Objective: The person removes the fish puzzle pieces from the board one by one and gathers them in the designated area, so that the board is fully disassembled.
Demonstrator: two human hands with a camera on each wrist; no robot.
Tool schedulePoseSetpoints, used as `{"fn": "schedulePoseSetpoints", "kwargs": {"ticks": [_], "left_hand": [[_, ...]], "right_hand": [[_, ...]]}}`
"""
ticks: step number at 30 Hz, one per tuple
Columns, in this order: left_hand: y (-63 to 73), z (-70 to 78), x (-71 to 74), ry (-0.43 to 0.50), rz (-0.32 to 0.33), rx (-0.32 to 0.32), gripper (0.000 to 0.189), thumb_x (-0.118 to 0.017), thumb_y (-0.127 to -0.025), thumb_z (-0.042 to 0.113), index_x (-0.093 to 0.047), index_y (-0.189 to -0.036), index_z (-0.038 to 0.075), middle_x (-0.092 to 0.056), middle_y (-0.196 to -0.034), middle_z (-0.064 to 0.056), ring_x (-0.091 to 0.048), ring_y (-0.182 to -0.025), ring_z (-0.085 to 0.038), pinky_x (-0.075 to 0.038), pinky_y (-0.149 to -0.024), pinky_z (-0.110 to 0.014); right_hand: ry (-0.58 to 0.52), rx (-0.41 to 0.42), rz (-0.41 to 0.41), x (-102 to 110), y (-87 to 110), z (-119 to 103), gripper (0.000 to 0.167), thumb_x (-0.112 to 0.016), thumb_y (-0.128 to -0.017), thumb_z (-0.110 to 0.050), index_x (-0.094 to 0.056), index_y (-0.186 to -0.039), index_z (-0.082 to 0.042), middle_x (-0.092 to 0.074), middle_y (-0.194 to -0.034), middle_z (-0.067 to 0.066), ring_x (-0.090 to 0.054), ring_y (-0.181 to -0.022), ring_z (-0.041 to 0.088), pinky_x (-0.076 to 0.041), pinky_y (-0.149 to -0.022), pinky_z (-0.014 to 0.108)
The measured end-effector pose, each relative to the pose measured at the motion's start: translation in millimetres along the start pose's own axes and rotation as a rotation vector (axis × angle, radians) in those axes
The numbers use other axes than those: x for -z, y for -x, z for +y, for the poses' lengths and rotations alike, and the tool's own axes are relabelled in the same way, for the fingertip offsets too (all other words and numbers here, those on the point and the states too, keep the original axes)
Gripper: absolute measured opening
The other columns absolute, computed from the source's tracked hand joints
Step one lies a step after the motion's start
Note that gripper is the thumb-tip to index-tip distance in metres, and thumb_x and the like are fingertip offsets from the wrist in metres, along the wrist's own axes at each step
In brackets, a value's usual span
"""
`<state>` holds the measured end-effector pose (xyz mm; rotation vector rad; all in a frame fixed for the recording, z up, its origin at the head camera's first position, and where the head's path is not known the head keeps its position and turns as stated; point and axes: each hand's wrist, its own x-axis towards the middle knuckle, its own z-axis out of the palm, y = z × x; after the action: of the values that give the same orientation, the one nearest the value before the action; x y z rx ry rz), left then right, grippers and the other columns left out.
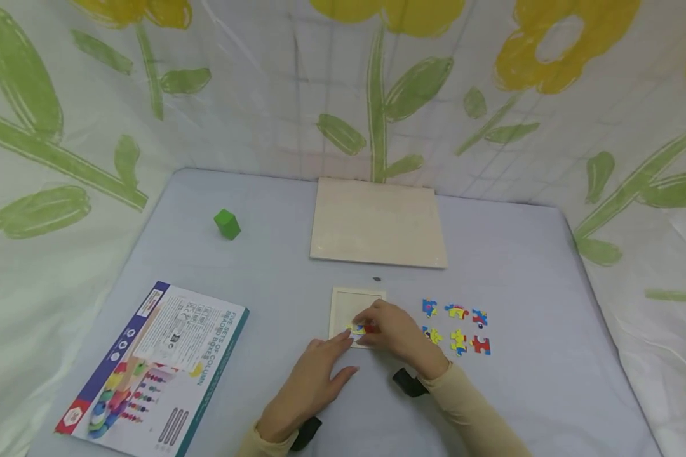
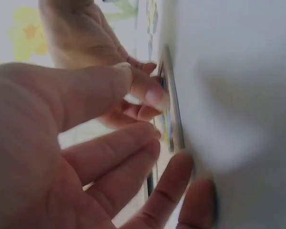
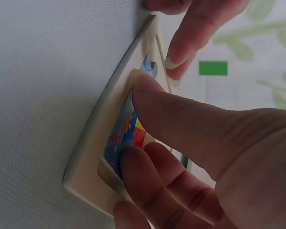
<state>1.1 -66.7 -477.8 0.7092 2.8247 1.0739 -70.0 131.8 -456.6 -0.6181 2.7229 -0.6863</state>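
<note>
A small wooden puzzle tray (image 1: 334,311) lies on the table between the two hands. Colourful jigsaw pieces (image 3: 126,125), blue with red and yellow, sit along its near side. My right hand (image 1: 393,331) reaches over the tray from the right, thumb and fingers curled about a puzzle piece (image 1: 369,328) that they partly hide. From the left comes my left hand (image 1: 314,376), fingers fairly straight, fingertips at the tray's near edge and pieces. To the right lie several loose jigsaw pieces (image 1: 458,341) in two rows.
Behind the tray lies a larger pale board (image 1: 378,222). A green block (image 1: 227,224) stands at the back left. On the left lies a printed toy box (image 1: 154,374). One small dark bit (image 1: 376,279) lies between tray and board. Flower-patterned curtains (image 1: 251,95) surround the table.
</note>
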Motion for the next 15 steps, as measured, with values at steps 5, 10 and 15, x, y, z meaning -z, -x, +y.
{"fn": "schedulePoseSetpoints", "kwargs": {"ticks": [5, 10, 15], "left_hand": [[1.2, 3.2, 9.1, -0.005, -0.001, 0.123, 0.05, -0.075, -0.094, 0.029, -0.067, -0.13, -0.005, -0.066, -0.142, -0.019, -0.061, -0.096, -0.027, -0.053, -0.085, -0.039], [-0.2, 6.5, 13.2, 0.003, -0.049, 0.186, 0.054, -0.076, -0.092, 0.03, -0.066, -0.132, -0.006, -0.062, -0.147, -0.02, -0.056, -0.091, -0.024, -0.048, -0.077, -0.032], [-1.3, 6.8, 13.1, 0.01, -0.075, 0.21, 0.057, -0.076, -0.093, 0.034, -0.065, -0.133, -0.005, -0.058, -0.151, -0.02, -0.055, -0.092, -0.023, -0.047, -0.076, -0.031]], "right_hand": [[0.003, -0.022, -0.016, -3, -1.1, -2, 0.028, -0.086, -0.083, -0.018, -0.078, -0.109, -0.013, -0.068, -0.098, 0.001, -0.056, -0.083, 0.011, -0.047, -0.071, 0.023], [-0.004, -0.002, -0.017, -3, -1.1, -2, 0.025, -0.085, -0.084, -0.017, -0.078, -0.108, -0.011, -0.068, -0.101, 0.002, -0.057, -0.085, 0.012, -0.05, -0.076, 0.026], [-0.028, 0.005, -0.015, -3, -1.3, -1, 0.025, -0.085, -0.084, -0.013, -0.075, -0.107, -0.008, -0.069, -0.1, 0.003, -0.061, -0.086, 0.014, -0.052, -0.08, 0.028]]}}
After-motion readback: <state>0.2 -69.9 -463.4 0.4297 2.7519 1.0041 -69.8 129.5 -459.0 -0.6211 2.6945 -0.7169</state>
